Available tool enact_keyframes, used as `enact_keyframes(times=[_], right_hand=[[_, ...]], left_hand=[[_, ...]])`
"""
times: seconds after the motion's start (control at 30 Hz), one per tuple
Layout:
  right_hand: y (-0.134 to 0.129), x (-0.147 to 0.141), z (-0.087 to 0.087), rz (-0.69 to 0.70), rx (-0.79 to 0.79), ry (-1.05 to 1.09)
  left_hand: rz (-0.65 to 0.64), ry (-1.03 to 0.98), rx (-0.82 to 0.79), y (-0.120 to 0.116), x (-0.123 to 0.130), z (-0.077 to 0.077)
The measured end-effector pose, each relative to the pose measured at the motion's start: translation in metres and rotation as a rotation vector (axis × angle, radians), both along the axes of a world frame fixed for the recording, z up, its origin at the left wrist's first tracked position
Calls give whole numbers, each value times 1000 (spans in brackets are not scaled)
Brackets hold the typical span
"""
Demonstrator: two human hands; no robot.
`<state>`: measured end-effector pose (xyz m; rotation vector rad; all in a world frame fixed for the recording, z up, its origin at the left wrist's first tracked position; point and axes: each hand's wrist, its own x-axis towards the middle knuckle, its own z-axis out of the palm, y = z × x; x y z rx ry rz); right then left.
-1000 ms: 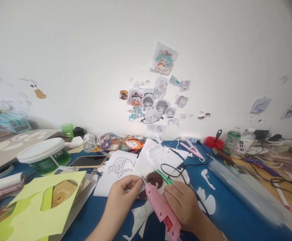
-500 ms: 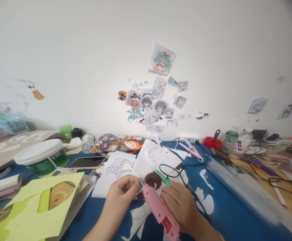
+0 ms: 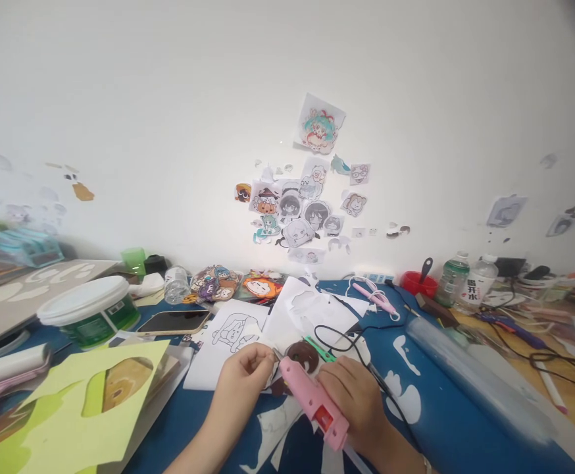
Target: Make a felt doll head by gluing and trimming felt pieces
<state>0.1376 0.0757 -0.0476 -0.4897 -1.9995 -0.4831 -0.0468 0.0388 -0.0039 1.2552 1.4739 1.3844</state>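
Note:
My right hand (image 3: 351,398) is wrapped round a pink hot glue gun (image 3: 312,401), whose metal nozzle points up and left. A clear glue stick (image 3: 355,459) sticks out of its back end. The fingers of my left hand (image 3: 248,372) are pinched together right at the nozzle; whatever small thing they hold is hidden. Behind the gun lies a brown cut-out piece (image 3: 304,355). A green tool (image 3: 320,349) lies just beyond my right hand, partly covered by it. White paper with a line drawing (image 3: 238,329) rests behind my left hand.
A white-lidded tub (image 3: 87,306) and a phone (image 3: 175,320) stand left, with yellow paper (image 3: 95,428) in front. A black cable (image 3: 389,388) loops right of my hands. Farther right are a clear roll (image 3: 475,375), bottles (image 3: 479,283) and a red bowl (image 3: 418,284).
The glue gun's back end has swung slightly up and left, so its glue stick now shows. My left hand stays pinched at the nozzle. The whole view has shifted slightly.

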Motion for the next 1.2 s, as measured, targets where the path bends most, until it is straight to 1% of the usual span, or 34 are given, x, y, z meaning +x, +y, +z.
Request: enact_keyframes(times=[0.07, 0.13, 0.23, 0.27, 0.37, 0.43, 0.5, 0.53, 0.57, 0.63, 0.67, 0.7, 0.73, 0.77, 0.83, 0.9, 1.0, 1.1, 1.2], right_hand=[[1, -1, -3, 3, -4, 6], [3, 1, -2, 3, -7, 74], [7, 10, 9, -9, -50, 261], [8, 13, 14, -4, -64, 285], [9, 18, 25, 68, -86, 239], [6, 15, 27, 131, -178, 228], [2, 10, 24, 173, -346, 268], [0, 7, 22, 202, -457, 295], [-1, 5, 20, 229, -577, 325], [-3, 2, 17, 254, -822, 413], [-3, 2, 15, 246, -933, 463], [-3, 2, 14, 231, -1027, 508], [-3, 2, 13, 221, -1103, 538], [-4, 2, 12, 224, -1166, 551], [-5, 2, 11, 263, -1260, 529], [-9, 1, 12, 306, -1289, 486], [-16, -3, 16, 369, -1224, 423], [-20, -5, 19, 398, -1142, 394], [-21, -6, 20, 384, -1111, 392]], left_hand=[[10, 43, -3, 3, -2, -5], [31, 103, -17, 8, -6, -10], [68, 163, -37, 18, -14, -20], [77, 170, -35, 21, -17, -22], [94, 201, 10, 27, -20, -26], [87, 232, 53, 25, -18, -24], [85, 302, 112, 18, -16, -21], [94, 366, 162, 14, -14, -19], [119, 527, 283, 10, -14, -17], [167, 826, 592, 3, -14, -13], [188, 945, 746, 1, -14, -10], [204, 1015, 865, -1, -14, -8], [220, 1052, 946, -3, -15, -6], [235, 1069, 989, -4, -15, -3], [278, 1087, 1021, -6, -16, 1], [340, 1098, 1043, -8, -16, 4], [410, 1081, 1084, -9, -19, 5], [418, 1088, 1137, -9, -21, 4], [418, 1103, 1162, -8, -21, 3]])
